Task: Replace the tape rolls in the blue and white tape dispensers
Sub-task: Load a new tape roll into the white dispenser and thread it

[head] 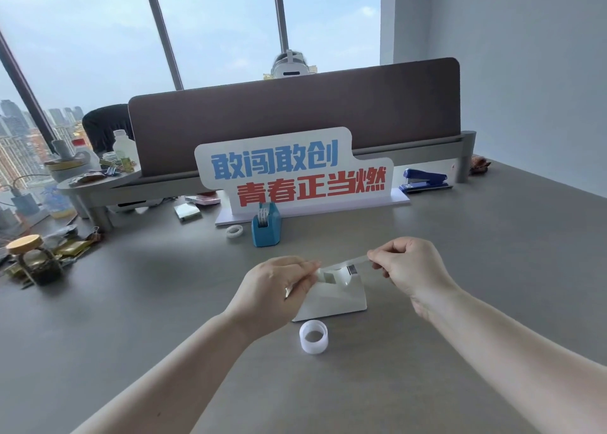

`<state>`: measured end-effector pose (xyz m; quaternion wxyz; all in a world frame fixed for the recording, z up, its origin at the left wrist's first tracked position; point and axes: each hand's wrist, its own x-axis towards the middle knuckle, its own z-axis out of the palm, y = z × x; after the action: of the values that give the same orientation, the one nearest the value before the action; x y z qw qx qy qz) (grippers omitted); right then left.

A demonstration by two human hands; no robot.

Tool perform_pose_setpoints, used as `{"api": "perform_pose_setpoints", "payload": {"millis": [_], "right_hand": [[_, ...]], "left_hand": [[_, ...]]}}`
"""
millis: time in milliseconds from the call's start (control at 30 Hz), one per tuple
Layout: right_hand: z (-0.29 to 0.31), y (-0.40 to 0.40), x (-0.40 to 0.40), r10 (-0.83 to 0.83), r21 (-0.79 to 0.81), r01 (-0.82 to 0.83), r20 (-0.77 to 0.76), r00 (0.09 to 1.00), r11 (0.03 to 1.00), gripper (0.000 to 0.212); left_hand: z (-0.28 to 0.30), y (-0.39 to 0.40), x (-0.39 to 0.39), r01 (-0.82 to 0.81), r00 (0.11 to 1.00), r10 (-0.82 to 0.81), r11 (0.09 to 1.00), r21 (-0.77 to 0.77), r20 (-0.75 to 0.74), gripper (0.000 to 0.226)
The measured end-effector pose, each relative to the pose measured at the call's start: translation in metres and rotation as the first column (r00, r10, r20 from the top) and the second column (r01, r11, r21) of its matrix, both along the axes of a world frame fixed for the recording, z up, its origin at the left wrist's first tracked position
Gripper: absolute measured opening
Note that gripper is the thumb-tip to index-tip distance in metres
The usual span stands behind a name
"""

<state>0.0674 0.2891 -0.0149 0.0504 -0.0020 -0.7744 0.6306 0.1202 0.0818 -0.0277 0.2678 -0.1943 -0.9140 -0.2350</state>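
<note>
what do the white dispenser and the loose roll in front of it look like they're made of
White dispenser: probably moulded plastic, smooth with a soft sheen and crisp facets. Loose roll: looks like translucent, frosted plastic tape, since the grey desk shows faintly through its wall.

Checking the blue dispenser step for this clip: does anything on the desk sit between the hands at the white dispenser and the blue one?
Nothing visible does. Bare desk lies between the hands at the white dispenser and the blue dispenser. A small tape roll sits just left of the blue one, off the direct line.
</note>
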Motion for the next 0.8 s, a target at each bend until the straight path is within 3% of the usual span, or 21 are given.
{"api": "perform_pose_setpoints", "payload": {"millis": [467, 800], "right_hand": [[-0.01, 0.015, 0.003, -0.096, 0.053, 0.096, -0.01, 0.995, 0.994, 0.014], [-0.02, 0.01, 0.001, -0.084, 0.191, 0.087, -0.021, 0.996, 0.978, 0.015]], "left_hand": [[0.002, -0.001, -0.002, -0.038, 0.999, 0.038, 0.999, 0.005, 0.004, 0.04], [0.003, -0.001, -0.001, -0.039, 0.999, 0.039, 0.999, 0.012, 0.037, 0.042]]}}
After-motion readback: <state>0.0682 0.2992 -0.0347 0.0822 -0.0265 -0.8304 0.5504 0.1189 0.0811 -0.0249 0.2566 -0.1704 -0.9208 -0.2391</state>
